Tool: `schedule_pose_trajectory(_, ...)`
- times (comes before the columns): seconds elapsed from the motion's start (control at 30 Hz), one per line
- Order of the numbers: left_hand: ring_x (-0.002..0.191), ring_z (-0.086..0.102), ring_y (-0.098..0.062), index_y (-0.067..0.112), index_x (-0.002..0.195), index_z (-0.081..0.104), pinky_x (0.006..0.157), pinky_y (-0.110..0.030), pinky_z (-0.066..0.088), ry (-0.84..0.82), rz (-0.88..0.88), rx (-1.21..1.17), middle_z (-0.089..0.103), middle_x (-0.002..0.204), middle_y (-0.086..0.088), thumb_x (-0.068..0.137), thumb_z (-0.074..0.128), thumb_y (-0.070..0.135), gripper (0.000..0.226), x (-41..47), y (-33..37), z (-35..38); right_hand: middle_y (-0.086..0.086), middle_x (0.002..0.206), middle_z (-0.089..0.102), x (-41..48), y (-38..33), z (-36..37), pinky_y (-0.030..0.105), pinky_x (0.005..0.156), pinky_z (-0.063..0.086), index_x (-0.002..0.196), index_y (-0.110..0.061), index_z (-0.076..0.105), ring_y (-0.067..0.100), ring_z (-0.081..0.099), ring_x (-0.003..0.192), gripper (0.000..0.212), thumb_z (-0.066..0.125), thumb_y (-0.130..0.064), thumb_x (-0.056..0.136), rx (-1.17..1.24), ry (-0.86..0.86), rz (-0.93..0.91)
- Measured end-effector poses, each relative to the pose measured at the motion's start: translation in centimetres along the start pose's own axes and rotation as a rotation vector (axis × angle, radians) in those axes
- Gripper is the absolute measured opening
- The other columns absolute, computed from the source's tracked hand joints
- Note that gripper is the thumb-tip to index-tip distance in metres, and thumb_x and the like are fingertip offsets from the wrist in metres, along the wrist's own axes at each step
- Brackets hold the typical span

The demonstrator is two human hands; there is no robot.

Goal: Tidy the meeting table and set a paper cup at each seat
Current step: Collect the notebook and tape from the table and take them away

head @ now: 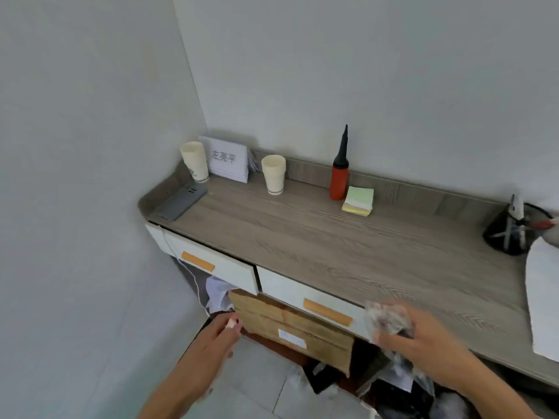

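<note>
- The white paper stack (543, 300) on the grey wood-grain sideboard (302, 237) is cut off by the right edge.
- The crumpled clear plastic wrapper (385, 317) in the right hand (423, 346) is motion-blurred; its contents are unreadable.
- The brown cardboard box (290, 325) sits partly hidden beneath the sideboard.

counter (302, 237): grey-brown wood grain, with a raised rim in the same pattern
drawers (217, 261): white fronts, orange-tan handles
left cup stack (195, 160): cream, with a dark mark low on the side
right cup stack (273, 173): cream, dark band at the base
name card (228, 160): white with grey characters
phone (181, 202): grey
pump (340, 169): red body, black pointed top
sticky notes (358, 201): pale green on top, yellow beneath
pen holder (505, 231): black
cardboard box (290, 325): brown, white label
paper (544, 297): white
walls (332, 71): plain pale grey
floor (254, 385): light grey tiles
</note>
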State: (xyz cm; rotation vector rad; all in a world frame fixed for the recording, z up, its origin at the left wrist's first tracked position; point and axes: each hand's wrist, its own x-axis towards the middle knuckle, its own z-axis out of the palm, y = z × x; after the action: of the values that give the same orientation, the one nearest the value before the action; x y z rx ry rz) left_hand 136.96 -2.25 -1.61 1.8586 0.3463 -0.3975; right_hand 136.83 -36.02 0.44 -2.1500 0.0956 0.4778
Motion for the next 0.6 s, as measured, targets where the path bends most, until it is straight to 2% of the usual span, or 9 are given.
schedule_pose_trajectory(0.07, 0.097, 0.061, -0.02, 0.048, 0.103, 0.063, 0.098, -0.044, 0.047, -0.135, -0.028, 0.041, 0.063, 0.108, 0.005, 0.084, 0.05, 0.063, 0.027, 4.2, 2.4, 1.1, -0.032, 0.106, 0.062, 1.0, 0.3, -0.6, 0.01, 0.08, 0.046, 0.106, -0.048, 0.057, -0.011, 0.06, 0.097, 0.028, 0.071, -0.036, 0.084, 0.016, 0.047, 0.046)
schedule_pose_trajectory(0.13, 0.084, 0.056, -0.027, 0.054, 0.089, 0.063, 0.1, -0.052, 0.043, -0.232, -0.021, 0.058, 0.06, 0.096, 0.009, 0.079, 0.052, 0.066, 0.019, 7.4, 4.2, 2.9, -0.025, 0.108, 0.067, 1.4, 0.6, -1.1, 0.013, 0.082, 0.048, 0.109, -0.042, 0.061, -0.007, 0.062, 0.099, 0.029, 0.072, -0.035, 0.082, 0.039, 0.084, 0.098)
schedule_pose_trajectory(0.23, 0.093, 0.056, -0.015, 0.056, 0.083, 0.06, 0.097, -0.038, 0.043, -0.345, 0.109, 0.153, 0.057, 0.098, 0.009, 0.091, 0.046, 0.056, 0.016, 11.6, 8.1, 6.4, -0.011, 0.102, 0.073, 3.0, 1.2, -3.1, 0.016, 0.078, 0.05, 0.108, -0.032, 0.068, -0.002, 0.065, 0.093, 0.026, 0.074, -0.029, 0.082, 0.052, 0.137, 0.161)
schedule_pose_trajectory(0.3, 0.093, 0.056, -0.007, 0.053, 0.097, 0.055, 0.088, -0.025, 0.044, -0.396, 0.172, 0.237, 0.058, 0.099, 0.012, 0.095, 0.046, 0.048, 0.011, 14.5, 10.9, 9.3, -0.022, 0.095, 0.073, 4.6, 2.2, -4.8, 0.017, 0.077, 0.051, 0.105, -0.038, 0.065, -0.005, 0.066, 0.087, 0.028, 0.076, -0.031, 0.08, 0.055, 0.179, 0.19)
schedule_pose_trajectory(0.33, 0.095, 0.057, -0.004, 0.049, 0.108, 0.054, 0.085, -0.022, 0.044, -0.403, 0.221, 0.283, 0.06, 0.103, 0.013, 0.094, 0.049, 0.046, 0.015, 15.6, 12.1, 10.6, -0.026, 0.091, 0.072, 5.4, 2.5, -5.6, 0.015, 0.075, 0.051, 0.104, -0.041, 0.064, -0.007, 0.065, 0.086, 0.029, 0.076, -0.033, 0.079, 0.049, 0.195, 0.202)
schedule_pose_trajectory(0.4, 0.102, 0.058, -0.01, 0.033, 0.129, 0.05, 0.088, -0.027, 0.047, -0.355, 0.293, 0.363, 0.059, 0.115, 0.008, 0.088, 0.059, 0.048, 0.045, 17.9, 14.8, 13.1, -0.026, 0.081, 0.071, 7.0, 2.7, -7.2, 0.011, 0.07, 0.048, 0.102, -0.039, 0.063, -0.011, 0.063, 0.079, 0.025, 0.075, -0.03, 0.081, 0.021, 0.234, 0.188)
schedule_pose_trajectory(0.47, 0.107, 0.055, -0.014, 0.027, 0.137, 0.042, 0.093, -0.034, 0.048, -0.272, 0.356, 0.484, 0.053, 0.123, 0.005, 0.079, 0.066, 0.055, 0.069, 21.3, 17.1, 15.8, -0.02, 0.075, 0.07, 9.0, 2.6, -8.7, 0.007, 0.064, 0.046, 0.094, -0.036, 0.062, -0.013, 0.061, 0.074, 0.02, 0.071, -0.021, 0.085, 0.006, 0.256, 0.179)
schedule_pose_trajectory(0.53, 0.106, 0.054, -0.017, 0.025, 0.129, 0.043, 0.089, -0.039, 0.05, -0.171, 0.474, 0.656, 0.051, 0.121, 0.003, 0.072, 0.067, 0.061, 0.072, 24.8, 18.7, 18.6, -0.023, 0.094, 0.066, 11.0, 3.0, -9.7, 0.008, 0.068, 0.045, 0.099, -0.04, 0.057, -0.011, 0.06, 0.082, 0.023, 0.07, -0.027, 0.086, 0.034, 0.242, 0.178)
schedule_pose_trajectory(0.6, 0.103, 0.053, -0.02, 0.022, 0.12, 0.043, 0.083, -0.039, 0.051, -0.106, 0.606, 0.883, 0.05, 0.116, 0.001, 0.07, 0.066, 0.065, 0.07, 27.2, 19.8, 21.3, -0.022, 0.11, 0.06, 12.2, 4.0, -9.8, 0.016, 0.081, 0.047, 0.113, -0.045, 0.05, -0.006, 0.058, 0.095, 0.036, 0.07, -0.039, 0.084, 0.033, 0.235, 0.215)
